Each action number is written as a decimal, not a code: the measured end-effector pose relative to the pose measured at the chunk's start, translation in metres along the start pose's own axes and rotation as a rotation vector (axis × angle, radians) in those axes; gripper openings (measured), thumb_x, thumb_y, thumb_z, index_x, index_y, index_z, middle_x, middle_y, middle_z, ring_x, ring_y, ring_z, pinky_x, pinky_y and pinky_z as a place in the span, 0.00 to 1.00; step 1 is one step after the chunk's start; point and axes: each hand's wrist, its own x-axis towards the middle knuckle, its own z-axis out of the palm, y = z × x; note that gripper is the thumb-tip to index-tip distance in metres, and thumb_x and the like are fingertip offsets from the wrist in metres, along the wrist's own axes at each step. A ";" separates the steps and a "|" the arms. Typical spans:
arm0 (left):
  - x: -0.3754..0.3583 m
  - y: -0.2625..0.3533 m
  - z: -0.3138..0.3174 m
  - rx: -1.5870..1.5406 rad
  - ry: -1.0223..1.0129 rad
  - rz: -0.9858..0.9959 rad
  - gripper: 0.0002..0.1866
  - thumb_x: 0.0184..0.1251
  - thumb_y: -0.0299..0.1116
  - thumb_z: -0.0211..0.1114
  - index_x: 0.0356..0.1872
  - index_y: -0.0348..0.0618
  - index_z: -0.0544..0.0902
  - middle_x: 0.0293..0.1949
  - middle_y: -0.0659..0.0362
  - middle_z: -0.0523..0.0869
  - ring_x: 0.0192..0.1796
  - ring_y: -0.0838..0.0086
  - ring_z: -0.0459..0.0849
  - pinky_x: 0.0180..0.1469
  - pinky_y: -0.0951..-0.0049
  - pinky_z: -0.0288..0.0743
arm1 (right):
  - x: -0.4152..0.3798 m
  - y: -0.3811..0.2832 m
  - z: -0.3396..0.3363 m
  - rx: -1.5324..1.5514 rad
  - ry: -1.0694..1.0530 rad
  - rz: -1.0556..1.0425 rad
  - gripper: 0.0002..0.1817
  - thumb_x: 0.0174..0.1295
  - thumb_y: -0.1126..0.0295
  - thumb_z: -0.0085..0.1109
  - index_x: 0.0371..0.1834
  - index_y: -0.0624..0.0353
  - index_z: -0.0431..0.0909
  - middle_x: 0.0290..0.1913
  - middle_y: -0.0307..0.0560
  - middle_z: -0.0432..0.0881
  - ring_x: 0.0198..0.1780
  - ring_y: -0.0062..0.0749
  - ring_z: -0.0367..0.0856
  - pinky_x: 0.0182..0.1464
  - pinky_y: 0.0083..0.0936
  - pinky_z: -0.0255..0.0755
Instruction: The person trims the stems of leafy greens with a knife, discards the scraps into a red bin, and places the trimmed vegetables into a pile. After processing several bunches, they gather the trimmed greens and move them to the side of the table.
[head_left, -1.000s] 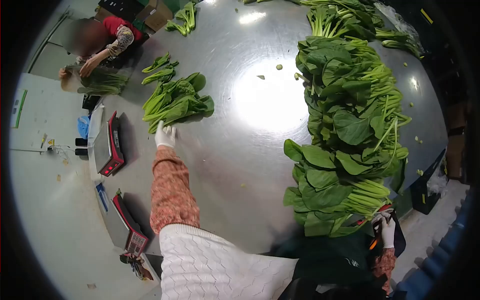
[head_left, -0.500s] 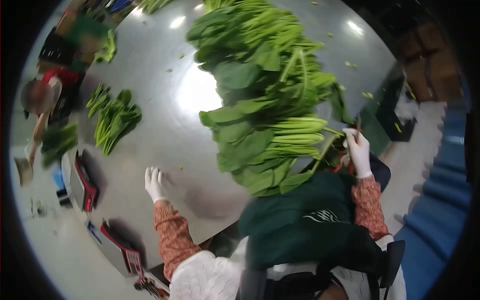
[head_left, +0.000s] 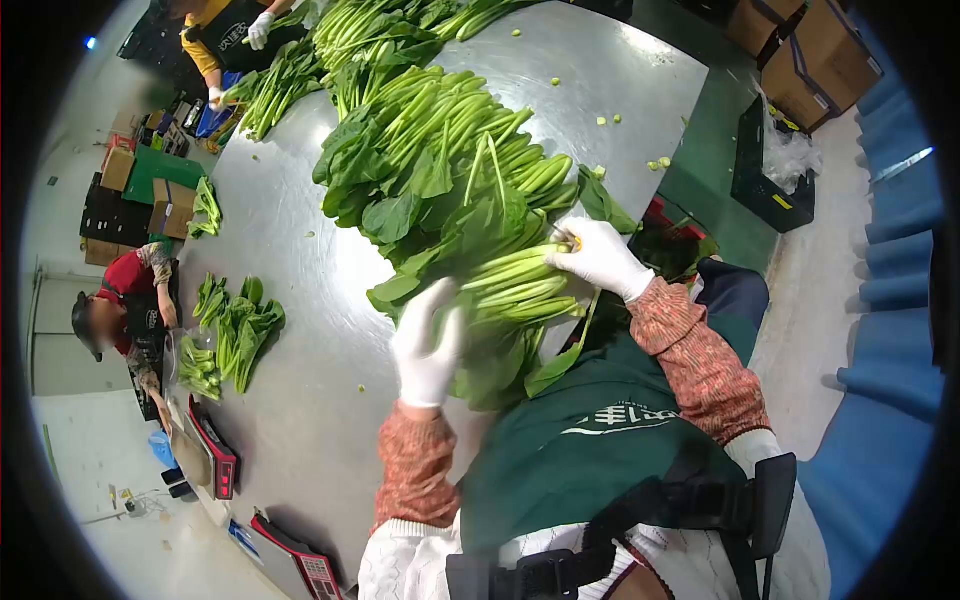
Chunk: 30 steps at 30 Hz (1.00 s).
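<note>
Inspector A: The broad, round stainless-steel table (head_left: 300,330) is carrying a long heap of dark-green leafy vegetables with pale-green stalks (head_left: 440,170) running away from the wearer. A smaller fan of the same greens (head_left: 240,330) is lying well apart near the far edge, beside a red-framed weighing scale (head_left: 215,460).

Inspector B: And the hands?

Inspector A: Both are gloved in white. The left hand (head_left: 428,345) is resting flat, fingers spread and released, on the near end of the heap. The right hand (head_left: 600,258) is closing its grip on the pale stalk ends; something small and yellow is showing at the fingertips, too small to identify.

Inspector B: Stage of work?

Inspector A: In my judgement, a portion is being gathered off the near end. The next move is calling for the left hand to close round the leaves so the stalks are lifting together, not scattering.
</note>
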 end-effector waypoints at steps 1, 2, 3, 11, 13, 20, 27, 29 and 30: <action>0.010 0.012 0.015 0.188 -0.073 0.196 0.26 0.62 0.28 0.71 0.62 0.36 0.77 0.52 0.49 0.85 0.54 0.57 0.84 0.60 0.64 0.76 | -0.004 -0.009 -0.005 0.131 0.008 0.005 0.18 0.58 0.60 0.72 0.41 0.64 0.82 0.31 0.45 0.81 0.33 0.28 0.78 0.39 0.28 0.73; 0.023 0.028 0.031 0.330 -0.068 0.281 0.29 0.58 0.29 0.73 0.63 0.37 0.77 0.50 0.48 0.85 0.53 0.54 0.83 0.58 0.62 0.77 | -0.008 -0.026 -0.013 0.221 -0.017 0.039 0.16 0.55 0.65 0.75 0.39 0.65 0.81 0.31 0.39 0.79 0.33 0.19 0.73 0.37 0.22 0.71; 0.034 0.040 0.045 0.472 -0.057 0.372 0.32 0.55 0.30 0.74 0.63 0.38 0.76 0.47 0.48 0.85 0.51 0.51 0.83 0.56 0.60 0.77 | -0.013 -0.042 -0.018 0.302 -0.027 0.066 0.15 0.57 0.66 0.74 0.40 0.65 0.82 0.32 0.39 0.81 0.33 0.19 0.74 0.38 0.21 0.71; 0.059 0.079 0.042 0.445 -0.087 0.211 0.16 0.51 0.26 0.73 0.41 0.43 0.79 0.29 0.52 0.83 0.33 0.55 0.84 0.36 0.61 0.77 | -0.055 -0.086 -0.057 0.105 0.306 -0.239 0.14 0.61 0.78 0.64 0.50 0.61 0.80 0.35 0.49 0.82 0.35 0.34 0.85 0.38 0.27 0.76; 0.062 0.087 0.041 0.465 -0.117 0.191 0.16 0.50 0.26 0.73 0.41 0.42 0.79 0.30 0.52 0.83 0.33 0.55 0.85 0.36 0.61 0.78 | -0.062 -0.087 -0.054 -0.023 0.286 -0.253 0.15 0.59 0.78 0.64 0.50 0.60 0.80 0.35 0.51 0.82 0.34 0.41 0.85 0.36 0.29 0.77; 0.048 0.097 0.053 0.287 -0.174 0.153 0.14 0.55 0.25 0.71 0.43 0.42 0.80 0.30 0.49 0.85 0.34 0.53 0.86 0.36 0.63 0.79 | -0.057 -0.033 -0.035 0.044 0.140 -0.018 0.15 0.64 0.75 0.57 0.54 0.60 0.80 0.32 0.56 0.84 0.33 0.42 0.87 0.35 0.33 0.78; 0.051 0.093 0.060 0.060 -0.392 0.026 0.15 0.58 0.26 0.69 0.47 0.40 0.80 0.34 0.46 0.86 0.36 0.50 0.87 0.39 0.62 0.80 | -0.071 -0.067 -0.081 0.854 -0.217 -0.032 0.25 0.70 0.68 0.63 0.70 0.56 0.73 0.32 0.28 0.73 0.36 0.13 0.69 0.41 0.17 0.69; 0.055 0.092 0.063 -0.037 -0.437 0.053 0.16 0.56 0.28 0.70 0.46 0.41 0.79 0.34 0.45 0.86 0.37 0.48 0.86 0.38 0.58 0.80 | -0.065 -0.058 -0.068 0.694 -0.117 -0.171 0.20 0.68 0.67 0.65 0.62 0.60 0.79 0.33 0.32 0.77 0.36 0.14 0.71 0.40 0.18 0.70; 0.057 0.092 0.062 -0.053 -0.434 0.054 0.18 0.58 0.29 0.70 0.49 0.41 0.80 0.36 0.44 0.87 0.38 0.48 0.87 0.39 0.58 0.80 | -0.064 -0.061 -0.070 0.750 -0.101 -0.125 0.15 0.67 0.68 0.67 0.52 0.64 0.82 0.32 0.35 0.79 0.35 0.15 0.73 0.39 0.19 0.71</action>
